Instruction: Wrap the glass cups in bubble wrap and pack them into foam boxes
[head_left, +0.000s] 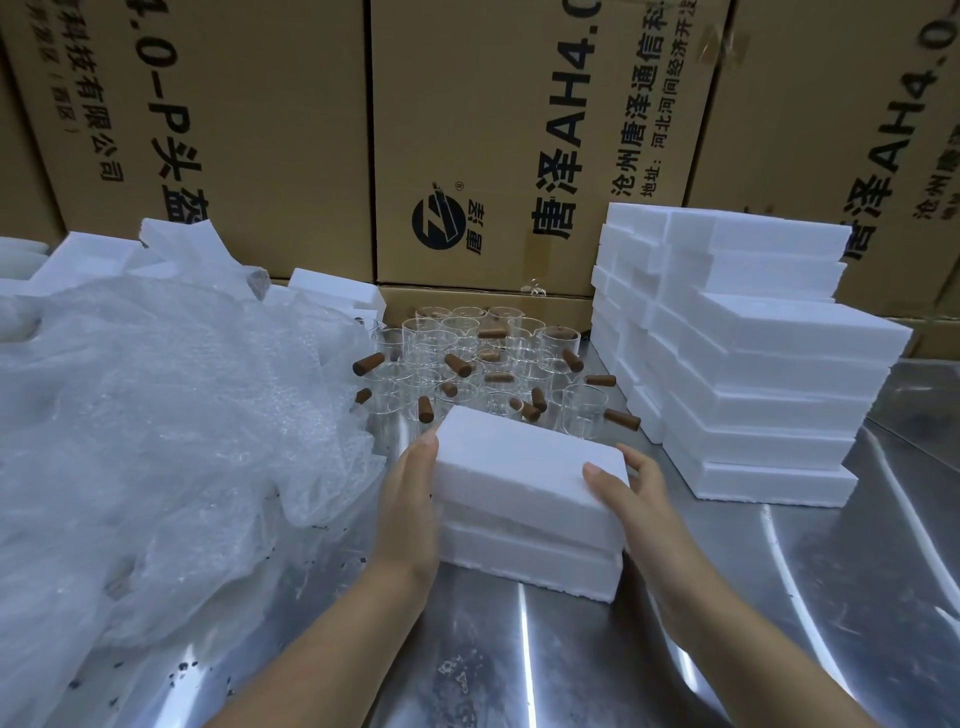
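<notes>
You have the foam box (519, 467) between both hands at the middle of the metal desk (519, 670), just in front of you. The box shows as two white halves: the upper one sits slightly askew on the lower half (530, 564), which rests on the desk. Your left hand (410, 499) lies straight against the left end of the box, fingers extended and pressed to the foam, with a fingertip reaching the upper far corner. Your right hand (641, 493) grips the right end, thumb laid on the top face and fingers curled round the far right edge. Just behind the box stands a cluster of clear glass cups (467, 358) with brown cylindrical handles (369, 364) pointing in all directions; none that you can see is wrapped. To your left a big crumpled heap of bubble wrap (156, 415) spreads over the desk, its edge reaching close to your left wrist and touching the nearest cups. To the right of the cups, a tall stack of foam boxes (753, 364) stands in several rows, well apart from your right hand. More loose foam pieces (93, 254) lie behind the bubble wrap. Printed cardboard cartons (493, 130) form a wall along the back.
</notes>
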